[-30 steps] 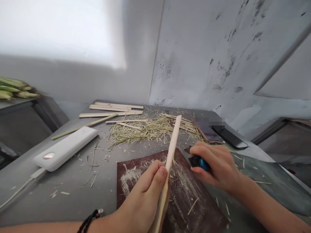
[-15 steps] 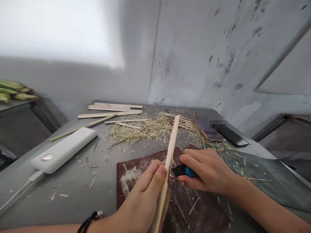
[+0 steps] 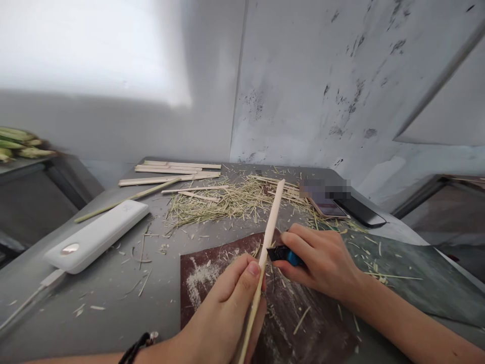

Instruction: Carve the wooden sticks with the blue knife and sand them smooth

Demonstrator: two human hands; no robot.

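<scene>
My left hand (image 3: 227, 311) is closed around the near end of a long pale bamboo strip (image 3: 270, 222), which slants up and away over a dark red-brown mat (image 3: 299, 323). My right hand (image 3: 322, 258) grips a small blue-handled knife (image 3: 286, 254). Its black blade end touches the strip's right side just above my left thumb. Fine pale shavings lie scattered on the mat under both hands.
A heap of bamboo shavings (image 3: 231, 202) and several flat strips (image 3: 170, 174) lie farther back on the grey table (image 3: 102, 283). A white power bank (image 3: 96, 235) with its cable sits at left. Two phones (image 3: 344, 210) lie at right. Green stalks (image 3: 18, 144) rest on a left shelf.
My right hand moved left with the knife from the mat's right side up to the strip. The blade now meets the strip. My left hand stayed nearly still.
</scene>
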